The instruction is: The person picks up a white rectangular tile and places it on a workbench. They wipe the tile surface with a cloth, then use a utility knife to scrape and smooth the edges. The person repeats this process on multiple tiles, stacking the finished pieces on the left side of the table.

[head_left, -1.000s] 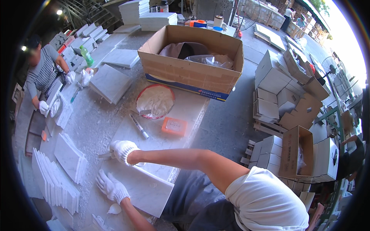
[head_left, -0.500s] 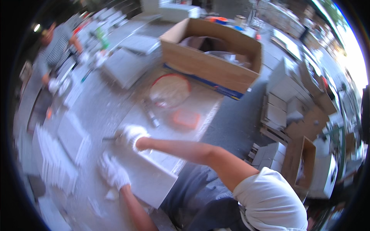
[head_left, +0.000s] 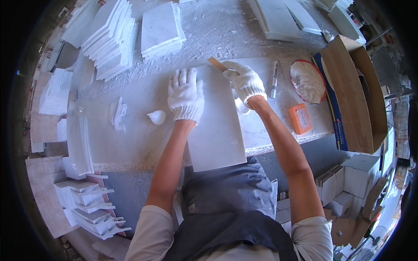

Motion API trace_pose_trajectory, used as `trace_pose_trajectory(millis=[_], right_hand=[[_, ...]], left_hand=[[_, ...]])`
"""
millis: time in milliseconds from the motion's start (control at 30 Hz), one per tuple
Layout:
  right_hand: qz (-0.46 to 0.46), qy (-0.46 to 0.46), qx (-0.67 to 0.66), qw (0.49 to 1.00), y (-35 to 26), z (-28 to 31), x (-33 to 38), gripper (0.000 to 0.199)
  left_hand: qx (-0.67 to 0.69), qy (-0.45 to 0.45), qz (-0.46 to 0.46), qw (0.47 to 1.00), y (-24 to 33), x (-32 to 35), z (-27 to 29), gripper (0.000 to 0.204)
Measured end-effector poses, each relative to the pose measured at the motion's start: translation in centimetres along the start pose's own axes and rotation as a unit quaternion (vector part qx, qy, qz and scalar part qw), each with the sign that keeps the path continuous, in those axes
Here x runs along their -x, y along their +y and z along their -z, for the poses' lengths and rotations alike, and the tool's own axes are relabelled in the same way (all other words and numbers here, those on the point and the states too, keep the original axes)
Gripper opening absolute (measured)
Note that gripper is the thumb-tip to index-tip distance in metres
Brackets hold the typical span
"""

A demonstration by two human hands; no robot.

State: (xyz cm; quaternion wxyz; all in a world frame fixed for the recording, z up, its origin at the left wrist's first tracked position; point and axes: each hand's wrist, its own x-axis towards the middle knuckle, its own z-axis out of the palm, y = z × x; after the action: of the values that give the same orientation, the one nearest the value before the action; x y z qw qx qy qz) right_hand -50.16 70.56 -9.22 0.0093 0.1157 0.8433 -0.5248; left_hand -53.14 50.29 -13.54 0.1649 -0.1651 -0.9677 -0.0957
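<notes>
A pale, marble-like slab (head_left: 216, 139) lies in front of me, its near end jutting past the table edge. My left hand (head_left: 186, 95), in a white knitted glove, rests flat along the slab's left side with fingers stretched out. At its right side, my gloved right hand (head_left: 245, 81) is closed round a flat tan stick-like tool (head_left: 217, 65); the tool's other end is hidden. A white rounded object (head_left: 241, 105) partly shows beside the right wrist. Left of my left hand sit a small white bulb-shaped piece (head_left: 156, 117) and a crumpled white scrap (head_left: 118, 114).
To the right are a marker (head_left: 274, 78), a red-rimmed round container of white paste (head_left: 307, 80), an orange block-like item (head_left: 300, 118) and a cardboard box (head_left: 355, 100). Stacked slabs (head_left: 160, 28) stand at the back, among white dust and crumbs. White cartons (head_left: 358, 169) are stacked lower right.
The view has swung round, and the other person is out of sight. My left hand, earlier beside the slab, is now flat on it. My right hand still grips the tool at the slab.
</notes>
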Motion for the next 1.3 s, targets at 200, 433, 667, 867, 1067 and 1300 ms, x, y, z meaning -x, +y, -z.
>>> trace_pose_trajectory(millis=[200, 433, 667, 867, 1067, 1300], right_hand=[[0.139, 0.030, 0.073, 0.987, -0.3, -1.0, -0.7, 0.037], [0.145, -0.032, 0.145, 0.978, -1.8, -0.2, -0.9, 0.038], [0.155, -0.080, 0.217, 0.960, -0.9, -0.5, -2.2, 0.059], [0.056, -0.128, 0.193, 0.971, -1.3, -0.5, -3.6, 0.050], [0.105, -0.085, 0.166, 0.977, -0.5, -1.2, -3.6, 0.044], [0.100, -0.095, 0.153, 0.979, 0.1, -1.2, -4.1, 0.044]], left_hand=[[0.002, 0.008, 0.000, 1.000, 0.1, 0.1, 0.0, 0.046], [0.005, 0.003, 0.000, 1.000, 0.1, 0.0, 0.2, 0.045], [-0.001, 0.015, -0.012, 1.000, 0.1, -0.1, 0.3, 0.043], [-0.002, 0.010, -0.017, 1.000, 0.0, -0.2, 0.1, 0.043], [-0.003, 0.061, -0.033, 0.998, -0.1, -0.1, -0.3, 0.039], [0.005, 0.048, -0.027, 0.998, 0.0, -0.1, -0.1, 0.039]])
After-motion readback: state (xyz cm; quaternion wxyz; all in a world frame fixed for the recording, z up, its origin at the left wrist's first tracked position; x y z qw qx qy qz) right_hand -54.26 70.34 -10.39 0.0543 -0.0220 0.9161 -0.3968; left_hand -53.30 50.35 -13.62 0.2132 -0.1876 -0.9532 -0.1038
